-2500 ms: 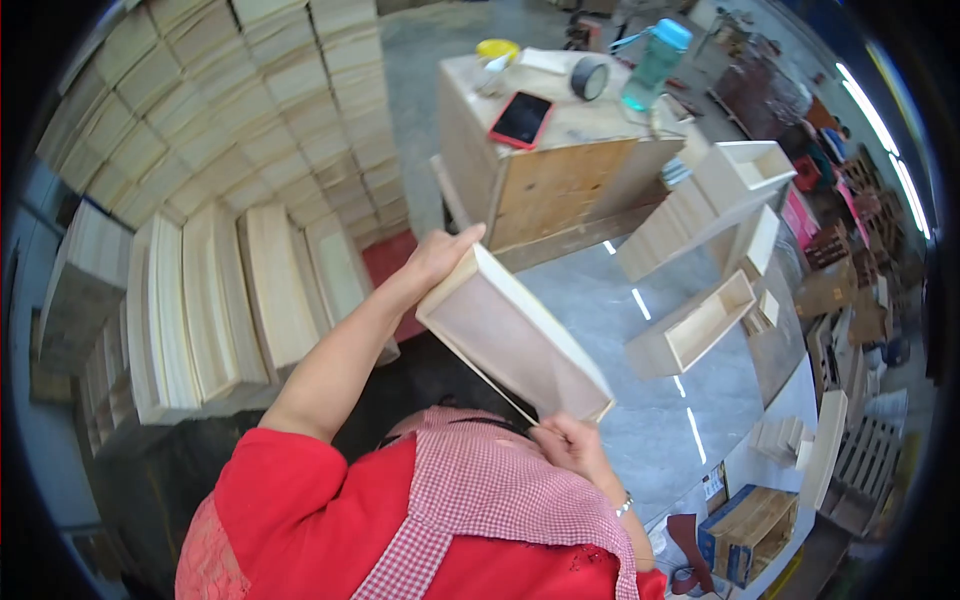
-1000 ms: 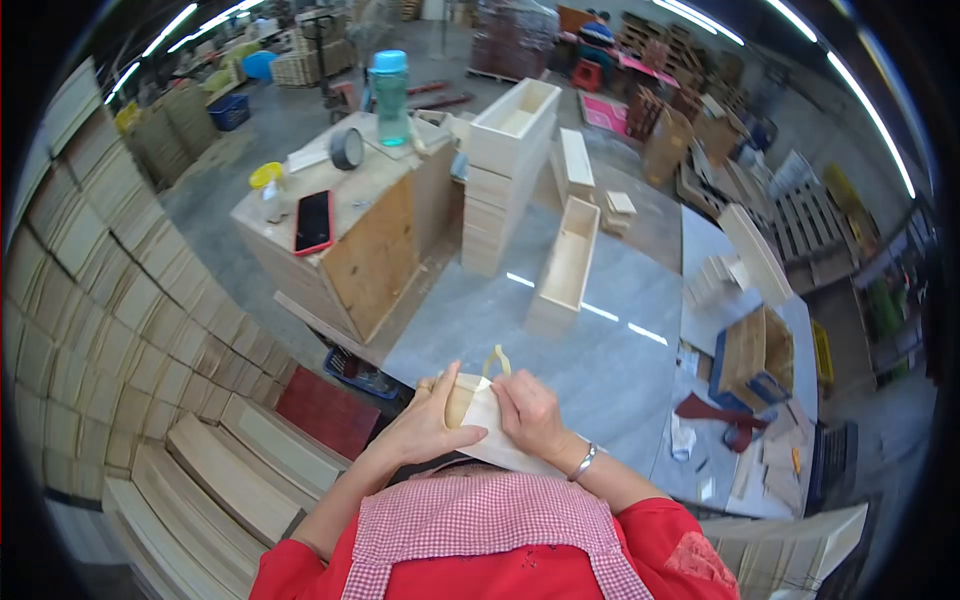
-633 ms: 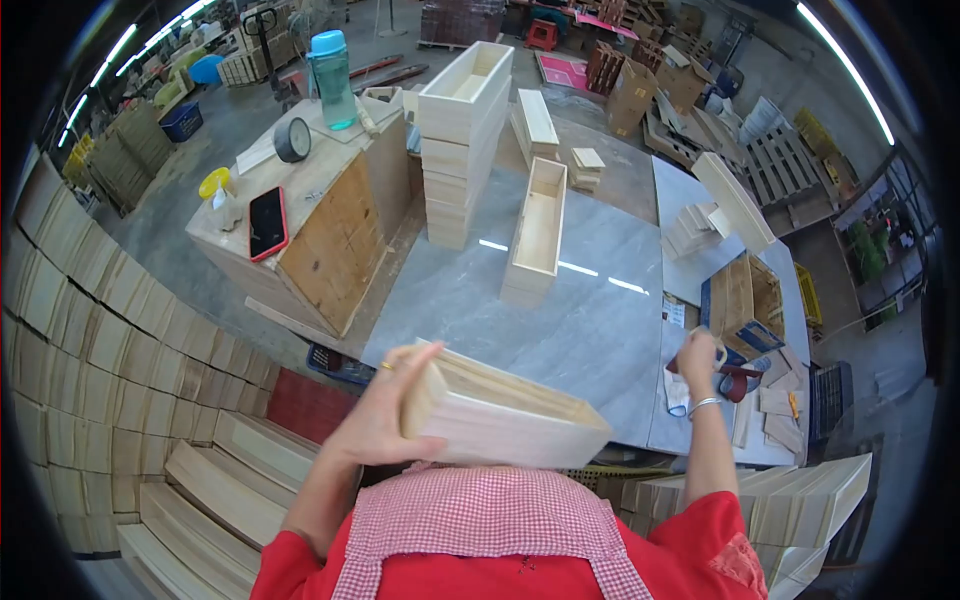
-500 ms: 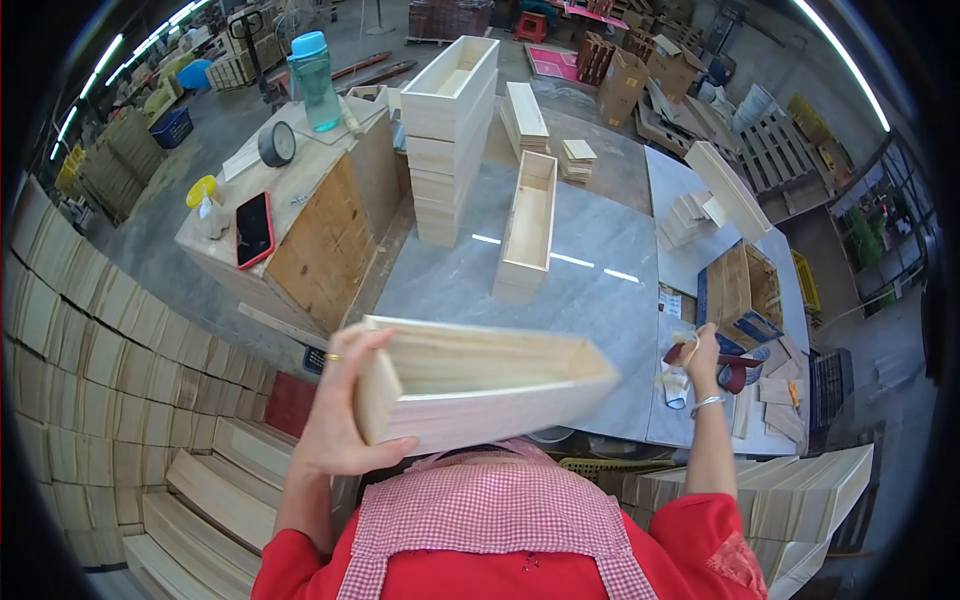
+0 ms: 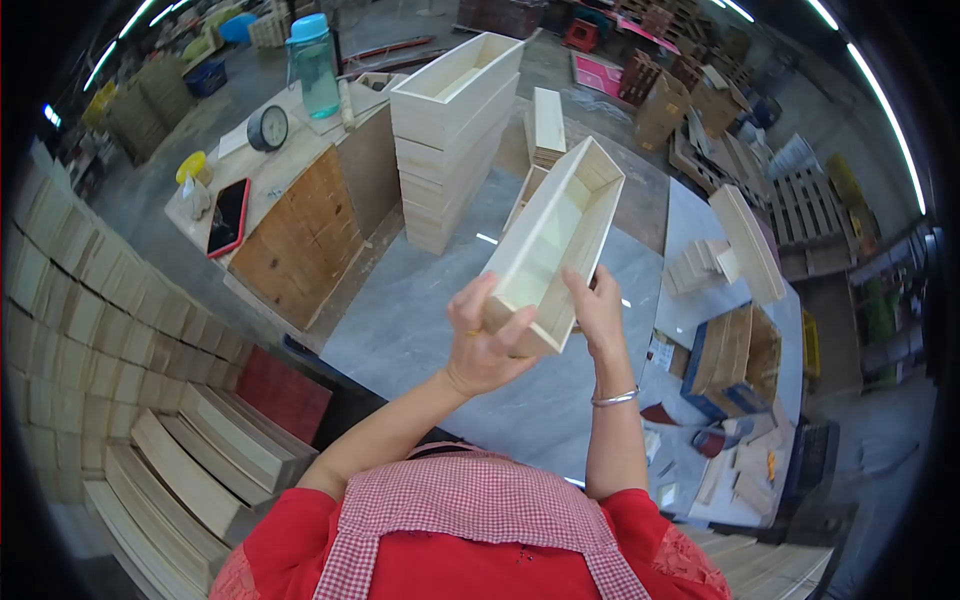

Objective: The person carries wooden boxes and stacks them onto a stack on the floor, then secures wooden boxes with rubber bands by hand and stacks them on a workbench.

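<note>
Head | left hand (image 5: 484,345), right hand (image 5: 600,315): grip around wooden box (image 5: 558,240) | partly hiding second box (image 5: 527,190); box stack (image 5: 445,180) nearby

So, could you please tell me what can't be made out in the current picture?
In the head view:
Held box: its underside, facing away from the camera.
Right hand: what its palm holds, if anything; the palm faces away.
Far box: most of it, hidden behind the held box.
Stacked boxes: insides of the lower ones, covered from above.
Printed sheet: its print, too small.
</note>
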{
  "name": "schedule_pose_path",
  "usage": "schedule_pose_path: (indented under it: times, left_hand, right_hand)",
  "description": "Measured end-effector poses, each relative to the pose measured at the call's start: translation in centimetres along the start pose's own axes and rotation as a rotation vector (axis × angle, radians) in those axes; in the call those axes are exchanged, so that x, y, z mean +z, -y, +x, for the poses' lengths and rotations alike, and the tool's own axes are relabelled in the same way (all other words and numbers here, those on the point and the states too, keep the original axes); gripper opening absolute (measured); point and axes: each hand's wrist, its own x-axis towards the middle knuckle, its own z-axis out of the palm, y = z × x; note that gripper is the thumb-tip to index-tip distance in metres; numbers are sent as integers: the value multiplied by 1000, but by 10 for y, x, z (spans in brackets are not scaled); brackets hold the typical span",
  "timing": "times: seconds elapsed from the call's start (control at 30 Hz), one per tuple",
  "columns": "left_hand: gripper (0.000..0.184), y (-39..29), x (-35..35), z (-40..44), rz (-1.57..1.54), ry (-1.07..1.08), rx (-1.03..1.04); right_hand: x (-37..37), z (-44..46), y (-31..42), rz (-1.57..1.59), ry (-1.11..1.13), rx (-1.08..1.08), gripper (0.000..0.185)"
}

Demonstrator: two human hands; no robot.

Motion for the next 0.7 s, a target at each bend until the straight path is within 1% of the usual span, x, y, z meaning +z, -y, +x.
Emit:
schedule_pose_path:
  times: [0.03, 0.07, 0.13, 0.17, 0.23, 0.33, 0.43, 0.53, 0.57, 0.67, 0.7]
  left_hand:
    - [88, 5, 13, -4, 29, 82, 11]
    - [91, 8, 24, -6, -9, 124, -85]
    - [97, 12, 46, -8, -95, 204, -275]
    - [98, 15, 55, -9, -145, 193, -414]
    - [101, 24, 70, -12, -253, 166, -682]
    - [97, 56, 98, -33, -465, 113, -1075]
    - [97, 84, 95, -28, -599, 370, -1257]
    - [97, 99, 92, -32, -123, 570, -1125]
    - [98, 95, 82, -18, -164, 517, -1145]
    - [94, 101, 74, -9, -414, 575, -1285]
    - [93, 101, 73, -8, -415, 585, -1300]
  right_hand:
    - [-3, 21, -15, -23, 29, 21, 37]
    - [-4, 40, -27, -49, 60, 44, 37]
    - [-2, 72, -45, -203, 52, -6, 34]
    - [2, 85, -53, -276, 46, -33, 33]
    - [13, 107, -70, -309, 28, -81, 31]
    - [28, 128, -75, -344, 46, -159, 28]
    - [40, 134, -75, -393, 93, -198, 28]
    - [50, 137, -72, -426, 106, -179, 29]
    - [53, 137, -72, -432, 103, -166, 29]
    - [60, 139, -79, -434, 89, -156, 30]
    - [61, 140, -80, -439, 98, -134, 30]
